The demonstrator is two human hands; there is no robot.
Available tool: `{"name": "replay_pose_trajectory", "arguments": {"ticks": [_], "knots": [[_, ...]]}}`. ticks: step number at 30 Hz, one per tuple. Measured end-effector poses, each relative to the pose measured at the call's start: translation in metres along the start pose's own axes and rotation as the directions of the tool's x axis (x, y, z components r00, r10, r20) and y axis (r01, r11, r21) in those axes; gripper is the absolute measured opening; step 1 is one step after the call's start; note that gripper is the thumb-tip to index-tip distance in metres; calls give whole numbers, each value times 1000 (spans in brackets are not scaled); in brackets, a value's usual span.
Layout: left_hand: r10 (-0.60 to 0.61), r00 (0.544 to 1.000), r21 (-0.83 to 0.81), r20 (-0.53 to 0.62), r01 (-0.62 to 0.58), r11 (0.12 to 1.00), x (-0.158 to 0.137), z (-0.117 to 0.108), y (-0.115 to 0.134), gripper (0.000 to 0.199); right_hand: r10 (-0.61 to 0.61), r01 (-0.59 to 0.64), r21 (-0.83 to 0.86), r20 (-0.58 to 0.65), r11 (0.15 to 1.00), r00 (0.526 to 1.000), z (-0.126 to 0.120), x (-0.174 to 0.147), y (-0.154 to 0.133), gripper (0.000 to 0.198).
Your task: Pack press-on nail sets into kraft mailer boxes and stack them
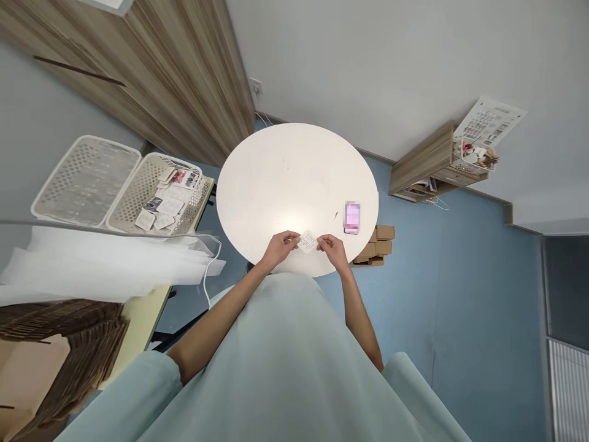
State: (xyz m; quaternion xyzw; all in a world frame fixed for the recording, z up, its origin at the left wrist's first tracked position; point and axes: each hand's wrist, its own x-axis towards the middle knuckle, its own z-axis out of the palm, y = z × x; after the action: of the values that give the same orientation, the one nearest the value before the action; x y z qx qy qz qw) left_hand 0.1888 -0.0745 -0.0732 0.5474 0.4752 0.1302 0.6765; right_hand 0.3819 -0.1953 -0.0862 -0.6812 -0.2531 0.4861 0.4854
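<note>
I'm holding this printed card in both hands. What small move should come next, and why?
Perhaps turn the card slightly to level its print: it sits cornerwise between the left hand and right hand, and its printed lines appear slanted.

Between the fingers (291, 236), a matt paper card (307, 241); beneath them, a smooth tabletop (294, 166) with a soft sheen; left of them, a perforated plastic basket (130, 195); right of them, matt cardboard boxes (384, 232); below them, a matt cloth garment (299, 356).
</note>
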Motion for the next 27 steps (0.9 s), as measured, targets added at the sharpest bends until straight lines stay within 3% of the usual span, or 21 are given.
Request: {"name": "replay_pose_trajectory", "arguments": {"ticks": [7,12,21,27], "knots": [[-49,999,-249,11,50,967,-8,-38,-2,52,-40,32,-47,-188,998,981,53,-22,-15,49],[28,999,-386,41,-11,922,-17,-65,-5,58,-50,51,-3,-277,999,960,90,-36,-26,48],[-15,992,-283,123,49,958,-39,-119,-7,62,-100,108,9,-299,994,949,130,-48,-46,45],[-51,990,-264,132,84,961,-48,-138,-13,62,-185,175,-62,-241,983,953,141,-42,-57,41]]}}
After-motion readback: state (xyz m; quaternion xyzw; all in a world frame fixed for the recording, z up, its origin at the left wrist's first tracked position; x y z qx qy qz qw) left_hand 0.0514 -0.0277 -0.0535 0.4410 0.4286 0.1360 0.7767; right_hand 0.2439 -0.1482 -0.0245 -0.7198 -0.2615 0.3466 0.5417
